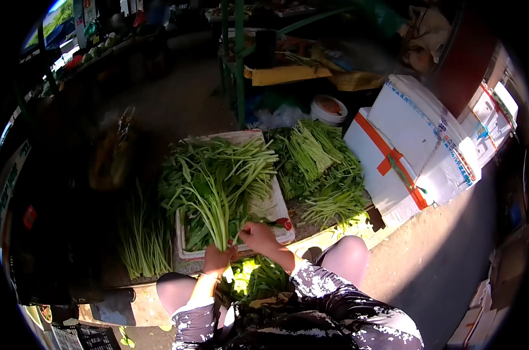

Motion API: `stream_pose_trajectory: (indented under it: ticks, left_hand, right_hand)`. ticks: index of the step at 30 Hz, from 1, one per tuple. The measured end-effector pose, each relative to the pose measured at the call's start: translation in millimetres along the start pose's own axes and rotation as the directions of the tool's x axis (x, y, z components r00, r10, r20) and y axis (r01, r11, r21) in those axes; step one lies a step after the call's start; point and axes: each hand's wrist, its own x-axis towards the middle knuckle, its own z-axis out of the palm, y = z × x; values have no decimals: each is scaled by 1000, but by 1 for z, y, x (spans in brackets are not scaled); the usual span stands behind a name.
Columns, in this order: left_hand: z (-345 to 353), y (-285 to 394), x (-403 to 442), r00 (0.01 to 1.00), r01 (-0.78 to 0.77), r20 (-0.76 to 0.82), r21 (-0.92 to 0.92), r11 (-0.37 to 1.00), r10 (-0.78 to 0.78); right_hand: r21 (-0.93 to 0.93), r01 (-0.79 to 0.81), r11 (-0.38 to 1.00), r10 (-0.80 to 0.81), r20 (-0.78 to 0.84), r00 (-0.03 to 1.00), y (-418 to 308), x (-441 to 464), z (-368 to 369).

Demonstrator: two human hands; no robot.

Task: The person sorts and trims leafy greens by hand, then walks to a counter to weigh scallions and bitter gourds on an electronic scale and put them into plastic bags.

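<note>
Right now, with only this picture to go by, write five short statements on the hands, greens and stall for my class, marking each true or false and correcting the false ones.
1. The left hand grips a leafy bundle by its stems. True.
2. The right hand lies flat on a knee. False: it is raised beside the bundle's stems.
3. The shallow white tray is bare. False: greens cover most of it.
4. A white box on the picture's right carries orange-red tape. True.
5. The green post stands to the right of that box. False: it stands to its left.
</note>
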Motion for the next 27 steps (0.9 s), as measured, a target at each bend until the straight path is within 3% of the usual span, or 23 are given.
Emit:
stream_pose_trajectory:
  ticks: [3, 6, 8, 15, 17, 21, 23, 24, 26, 27]
  left_hand:
    - [-1, 2, -2, 999, 27, 29, -23, 999, -26]
    - [-2, 7, -7, 997, 57, 51, -22, 998, -56]
    - [-3, 6, -7, 997, 63, 54, 0, 998, -63]
    - [-6, -9, 0, 993, 71, 94, -35, 997, -67]
    - [-5, -10, -1, 994, 55, 94, -78, 995, -48]
    - [-7, -3, 0, 982, 103, 166, -72, 992, -90]
    - [-8, -7, 0, 977, 118, 187, -76, 990, -102]
    - [-8, -8, -1, 983, 120, 148, -92, 989, -105]
    - [-9, -6, -1, 988, 122, 109, -109, 987, -110]
    - [-13, -3, -3, 994, 94, 81, -291, 952, -73]
  right_hand:
    - [45, -40, 998, 38, 53, 998, -7, -3, -5]
    - [120, 80, 990, -80, -7, 997, -7, -6, -10]
    - [-97, 319, 943, -312, 75, 947, 6, -2, -6]
    - [-114, 391, 913, -373, 155, 915, 21, -2, -4]
    - [-220, 398, 891, -382, 113, 917, 16, -4, -2]
    - [-209, 324, 923, -326, 27, 945, 6, -5, 2]
    - [-97, 166, 981, -188, -306, 933, 7, 2, 2]
    - [-97, 165, 982, -187, -302, 935, 9, 6, 0]
    - [293, 81, 953, 8, -290, 957, 18, 13, -11]
    - [406, 57, 912, 12, -164, 986, 23, 16, -17]
